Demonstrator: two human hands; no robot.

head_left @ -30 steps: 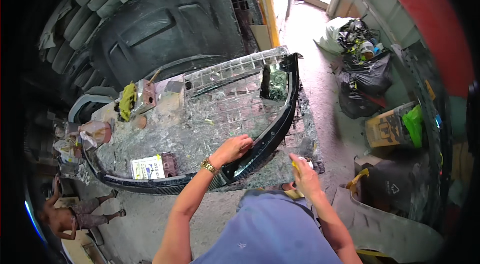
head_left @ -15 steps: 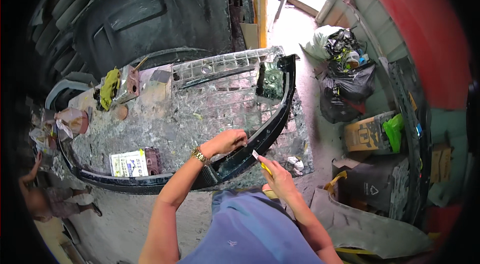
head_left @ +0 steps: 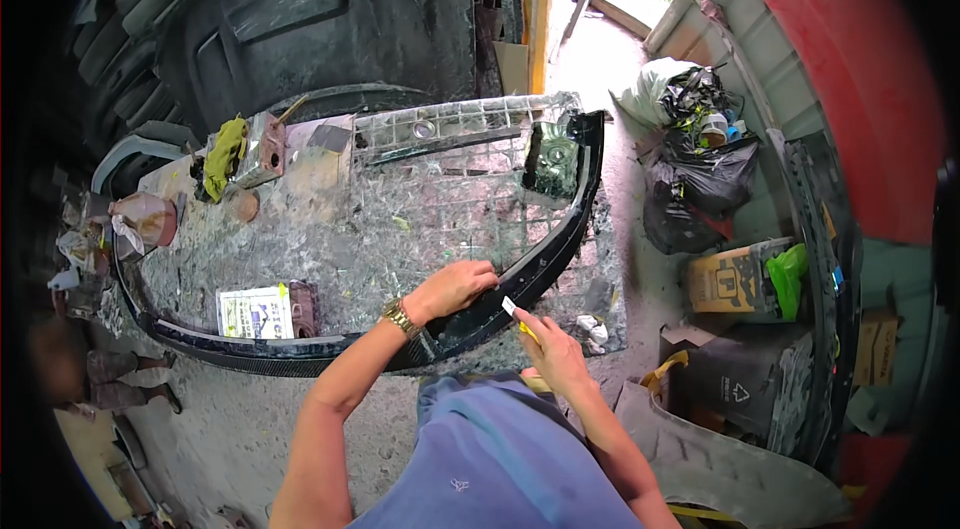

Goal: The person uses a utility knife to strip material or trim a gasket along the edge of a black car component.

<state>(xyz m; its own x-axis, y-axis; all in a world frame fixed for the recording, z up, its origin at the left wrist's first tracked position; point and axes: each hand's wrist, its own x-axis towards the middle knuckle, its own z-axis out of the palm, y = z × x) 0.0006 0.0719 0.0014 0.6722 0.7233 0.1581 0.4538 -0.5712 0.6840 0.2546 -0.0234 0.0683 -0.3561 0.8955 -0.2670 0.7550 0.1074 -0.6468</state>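
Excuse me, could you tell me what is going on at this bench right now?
A person is bent over a long, curved, glossy black car trim piece lying across a paint-splattered worktable. The left hand, with a gold wristwatch, presses down on the piece's near edge. The right hand holds a small yellow-handled blade tool, its white tip right beside the left hand's fingers at the piece's edge. A yellow-green rag and a white printed box lie on the table.

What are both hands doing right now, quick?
Left hand: fingers curled, pressing on the curved black car trim.
Right hand: closed on a small yellow-handled blade tool.
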